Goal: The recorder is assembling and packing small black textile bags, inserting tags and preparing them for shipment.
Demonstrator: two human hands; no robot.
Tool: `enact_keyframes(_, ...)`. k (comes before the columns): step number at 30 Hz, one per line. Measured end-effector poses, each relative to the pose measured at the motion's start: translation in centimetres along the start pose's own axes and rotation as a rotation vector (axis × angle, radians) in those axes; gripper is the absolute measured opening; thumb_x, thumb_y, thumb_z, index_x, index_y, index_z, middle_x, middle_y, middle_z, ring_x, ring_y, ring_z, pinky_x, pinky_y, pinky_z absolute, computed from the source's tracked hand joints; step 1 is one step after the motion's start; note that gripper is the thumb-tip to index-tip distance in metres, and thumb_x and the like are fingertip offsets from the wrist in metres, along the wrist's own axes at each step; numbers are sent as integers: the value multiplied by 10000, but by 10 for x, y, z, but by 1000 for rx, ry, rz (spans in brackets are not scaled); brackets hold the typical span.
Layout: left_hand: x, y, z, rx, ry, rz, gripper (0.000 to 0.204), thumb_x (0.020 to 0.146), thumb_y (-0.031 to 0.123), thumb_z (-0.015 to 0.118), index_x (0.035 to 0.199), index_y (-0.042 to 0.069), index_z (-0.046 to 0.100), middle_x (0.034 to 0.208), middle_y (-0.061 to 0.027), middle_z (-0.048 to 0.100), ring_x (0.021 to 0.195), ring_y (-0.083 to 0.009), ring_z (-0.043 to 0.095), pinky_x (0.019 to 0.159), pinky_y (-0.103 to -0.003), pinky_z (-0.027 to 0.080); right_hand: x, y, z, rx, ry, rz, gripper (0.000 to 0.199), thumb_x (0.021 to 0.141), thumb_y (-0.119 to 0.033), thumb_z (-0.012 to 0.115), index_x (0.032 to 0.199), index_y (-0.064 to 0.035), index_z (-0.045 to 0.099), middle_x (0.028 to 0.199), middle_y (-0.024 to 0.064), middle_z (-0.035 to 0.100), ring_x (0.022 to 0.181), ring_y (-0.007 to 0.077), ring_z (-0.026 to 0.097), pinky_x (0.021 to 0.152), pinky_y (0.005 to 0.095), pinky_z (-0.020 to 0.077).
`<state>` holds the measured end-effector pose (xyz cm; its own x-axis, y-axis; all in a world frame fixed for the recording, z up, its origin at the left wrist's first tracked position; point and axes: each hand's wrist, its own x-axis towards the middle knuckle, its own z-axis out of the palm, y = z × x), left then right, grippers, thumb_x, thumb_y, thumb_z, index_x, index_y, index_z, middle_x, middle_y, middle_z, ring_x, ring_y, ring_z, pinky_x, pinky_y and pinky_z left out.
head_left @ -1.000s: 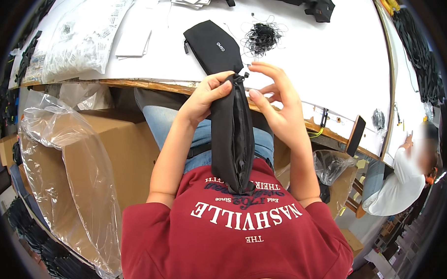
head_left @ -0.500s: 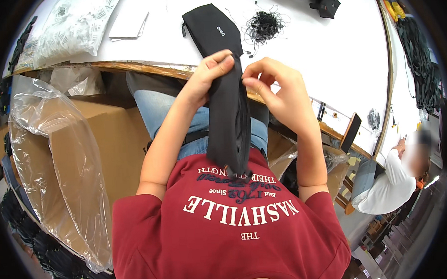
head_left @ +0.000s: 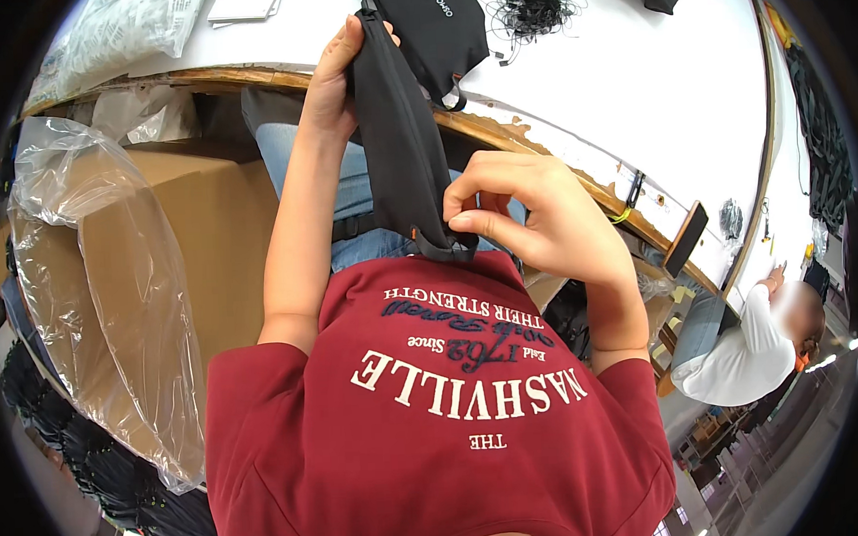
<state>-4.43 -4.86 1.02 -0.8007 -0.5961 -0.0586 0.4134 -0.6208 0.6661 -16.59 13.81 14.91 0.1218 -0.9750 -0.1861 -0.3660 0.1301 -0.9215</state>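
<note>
Black fabric made up the long pouch (head_left: 401, 137) you held stretched between both hands, hanging from the bench (head_left: 630, 81) edge down to your chest. In the head view, your left hand (head_left: 333, 78) gripped its upper end, fingers (head_left: 345, 39) wrapped shut around the cloth. Your right hand (head_left: 541, 217) pinched the lower end near a small orange tab, thumb and forefinger closed on it. A second black pouch (head_left: 435, 27) lay on the white bench just behind, beside a tangle of black cords (head_left: 533, 2). To your left stood a cardboard box (head_left: 182, 239) draped in clear plastic (head_left: 78, 242). Another person in white (head_left: 748, 351) sat well apart on your right.
</note>
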Motion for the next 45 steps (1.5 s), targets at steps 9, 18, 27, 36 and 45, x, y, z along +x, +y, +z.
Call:
enact_keyframes(9,-6,10,5,74,63,41,422,917,449,530,919,27,516,812,-12,508,753,-99,502,641,-221,448,-6,6,-3,-37,122,-91,101,800,-105,667,869,-41,632,861,65,584,758,212,594,657,303,481)
enact_keyframes(18,-34,35,55,407,262,64,236,883,260,656,924,40,583,862,13,601,801,-43,554,729,-184,427,0,36,-16,277,283,269,420,840,-154,662,1226,-30,548,855,38,621,776,79,567,701,207,441)
enact_keyframes(27,-48,40,37,879,246,-55,257,828,178,702,983,12,582,913,-41,634,816,-64,572,734,-204,441,6,51,-13,77,305,269,216,862,-94,630,1030,41,649,832,40,682,710,80,601,643,242,492)
enact_keyframes(36,-57,68,61,1400,-413,289,665,580,272,825,1165,65,588,1275,-117,547,1218,-255,461,1010,-389,350,-11,79,-47,880,-142,403,288,925,-224,563,1088,6,624,896,20,653,783,59,591,732,197,475)
enact_keyframes(45,-63,30,66,732,189,-14,319,813,50,698,1111,6,592,975,-62,648,906,-115,589,831,-250,457,-21,50,-35,579,383,6,567,831,-339,664,1289,-55,488,1134,74,593,1093,176,524,963,305,386)
